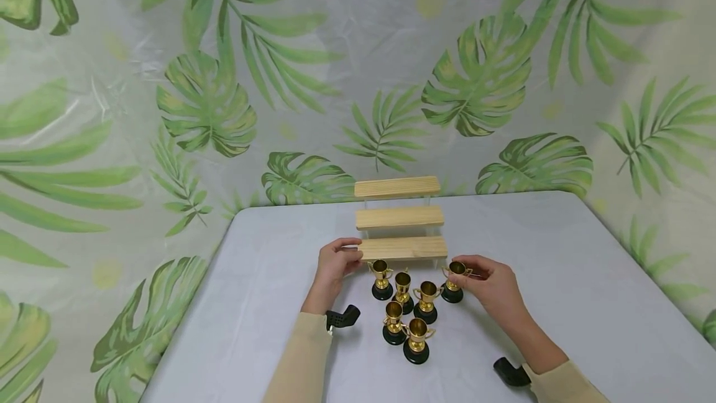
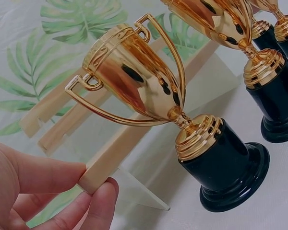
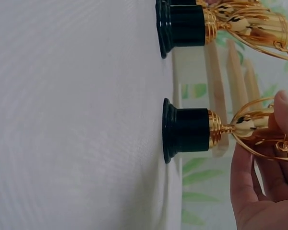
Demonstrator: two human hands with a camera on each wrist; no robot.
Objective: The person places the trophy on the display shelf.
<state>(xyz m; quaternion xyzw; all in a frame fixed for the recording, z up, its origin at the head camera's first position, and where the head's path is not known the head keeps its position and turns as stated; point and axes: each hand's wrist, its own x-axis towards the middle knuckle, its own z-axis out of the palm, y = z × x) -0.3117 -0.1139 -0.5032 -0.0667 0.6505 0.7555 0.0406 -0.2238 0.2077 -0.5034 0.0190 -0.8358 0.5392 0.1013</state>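
Note:
A three-tier stand with pale wooden shelves (image 1: 401, 248) is in the middle of the table in the head view. My left hand (image 1: 337, 264) pinches the left end of its lowest shelf between thumb and fingers, seen close in the left wrist view at the wooden strip (image 2: 103, 163). My right hand (image 1: 492, 282) grips the cup of a small gold trophy (image 3: 187, 129) with a black base, to the right of the others. Several more such trophies (image 1: 416, 342) stand upright in front of the stand, between my hands. One gold trophy (image 2: 134, 72) is right beside my left fingers.
The white-covered table (image 1: 559, 247) ends at a leaf-patterned curtain (image 1: 380, 67) behind the stand. Black wrist cameras (image 1: 344, 316) sit on both wrists. The trophies stand close together, some overlapping in the head view.

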